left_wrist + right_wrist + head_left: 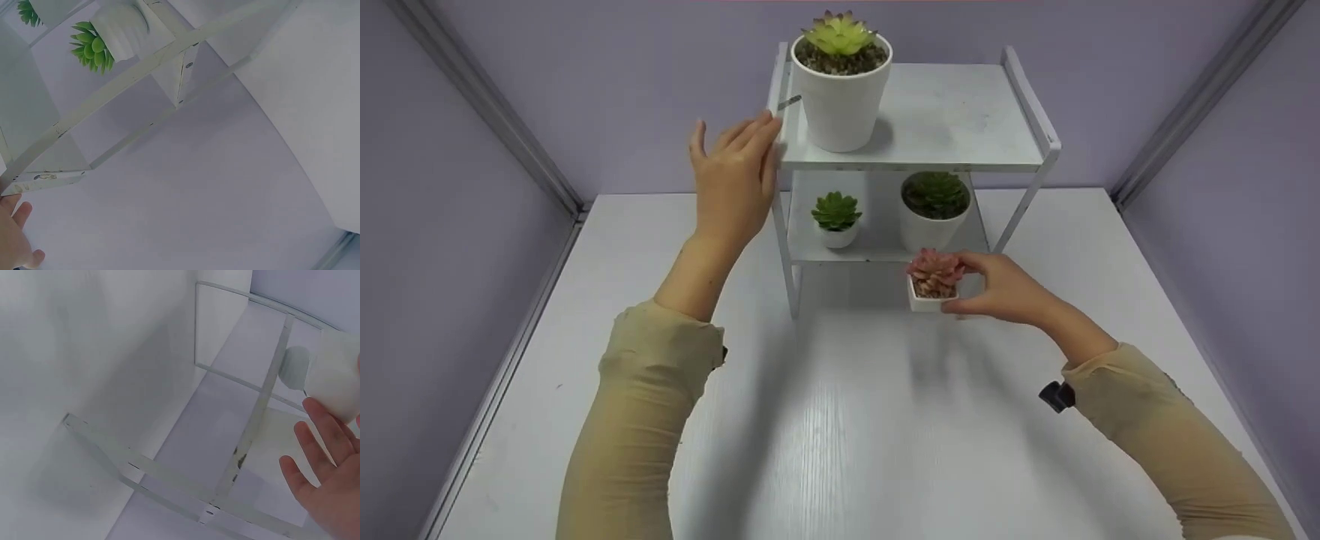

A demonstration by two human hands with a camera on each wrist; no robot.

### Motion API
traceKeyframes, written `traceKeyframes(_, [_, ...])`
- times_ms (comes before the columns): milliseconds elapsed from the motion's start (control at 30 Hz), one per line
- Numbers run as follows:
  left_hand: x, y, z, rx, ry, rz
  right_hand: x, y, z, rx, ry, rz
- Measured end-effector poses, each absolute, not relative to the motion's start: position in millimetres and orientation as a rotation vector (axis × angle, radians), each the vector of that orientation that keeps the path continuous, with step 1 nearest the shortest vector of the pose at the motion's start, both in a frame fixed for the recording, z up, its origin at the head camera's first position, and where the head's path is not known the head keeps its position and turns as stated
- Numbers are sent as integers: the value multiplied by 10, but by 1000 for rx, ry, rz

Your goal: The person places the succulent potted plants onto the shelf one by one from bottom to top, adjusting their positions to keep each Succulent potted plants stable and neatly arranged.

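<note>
My right hand (pixel 1009 289) pinches a pink succulent (pixel 935 271) in a small square white pot (pixel 928 304) between thumb and fingers. It is held up just in front of the rack's lower shelf. The right wrist view shows the white pot (pixel 336 377) from below, my other fingers spread beneath it. My left hand (pixel 735 176) touches the left side of the white two-tier rack (pixel 960 112) at the top shelf, fingers extended. In the left wrist view its fingertips meet the rack's corner (pixel 17 185).
A large potted light-green succulent (pixel 844 105) stands on the top shelf's left. The lower shelf (pixel 847 255) bears a small green succulent (pixel 837 212) at left and a bigger potted one (pixel 934 225) at right. Lilac panels (pixel 472 225) enclose the white table (pixel 825 450).
</note>
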State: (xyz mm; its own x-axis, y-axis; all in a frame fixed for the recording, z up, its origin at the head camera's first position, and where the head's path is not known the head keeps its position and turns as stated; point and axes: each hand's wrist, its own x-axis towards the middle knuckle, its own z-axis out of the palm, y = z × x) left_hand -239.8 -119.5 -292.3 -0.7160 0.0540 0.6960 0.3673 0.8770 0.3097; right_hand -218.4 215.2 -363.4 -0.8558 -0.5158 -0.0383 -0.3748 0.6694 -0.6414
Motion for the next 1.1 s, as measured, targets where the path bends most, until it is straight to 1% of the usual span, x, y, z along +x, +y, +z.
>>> traceKeyframes(367, [-2411, -1203, -2912, -306, -2309, -562, -2152, 2218, -3313, -732, 2697, -950])
traceKeyframes(600, [-2410, -1202, -2944, -311, -2313, -563, -2137, 2239, -3173, -768, 2727, -944])
traceKeyframes(967, [-2403, -1205, -2938, -308, -2320, -576, -2111, 2273, -2883, -717, 2761, -941])
traceKeyframes(1100, [-2401, -1199, -2932, -308, -2310, -571, -2104, 2286, -2734, -643, 2773, -982])
